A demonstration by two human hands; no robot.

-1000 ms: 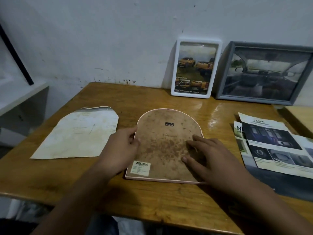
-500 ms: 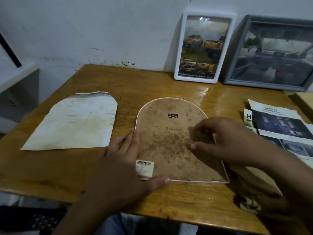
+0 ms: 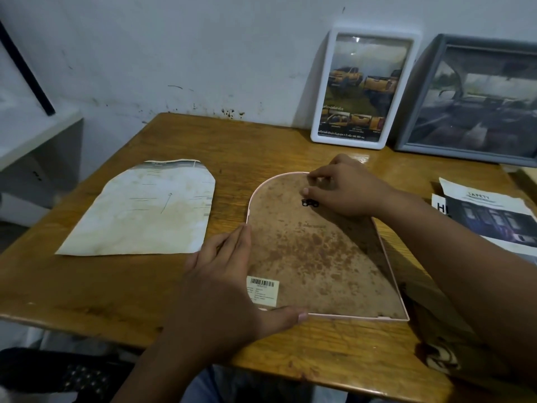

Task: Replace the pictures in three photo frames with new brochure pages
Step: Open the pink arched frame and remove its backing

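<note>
While the arched frame (image 3: 316,251) lay face down near the front edge of the wooden table (image 3: 122,292), its mottled brown backing board showed upward, blotched with darker rust-coloured stains and edged by a thin pale pink rim. The shape was flat along the near side and rounded at the far end. A small black metal hanger (image 3: 309,203) sat near the curved top, and a white barcode label (image 3: 262,288) was stuck at the near left corner.

The left hand (image 3: 223,286) rested against the frame's left side, its fingers straight and flat along the rim and its thumb stretched along the near edge; it steadied the frame without curling round it. The right hand (image 3: 345,189) lay over the curved far end, its fingers bent down onto the backing near the rim, just above the hanger; whether they pinched anything there could not be told.

Left of the frame, apart from it, lay a stained old paper (image 3: 142,210) cut to the same arch shape, yellowed and creased. At the right edge of the table lay glossy brochure pages (image 3: 488,216), overlapping one another. Two further frames leaned upright against the scuffed white wall: a white frame (image 3: 364,88) with rounded corners holding a picture of yellow trucks, and beside it a grey frame (image 3: 473,97) with a car-interior picture. The tabletop was varnished, shiny and worn.
</note>
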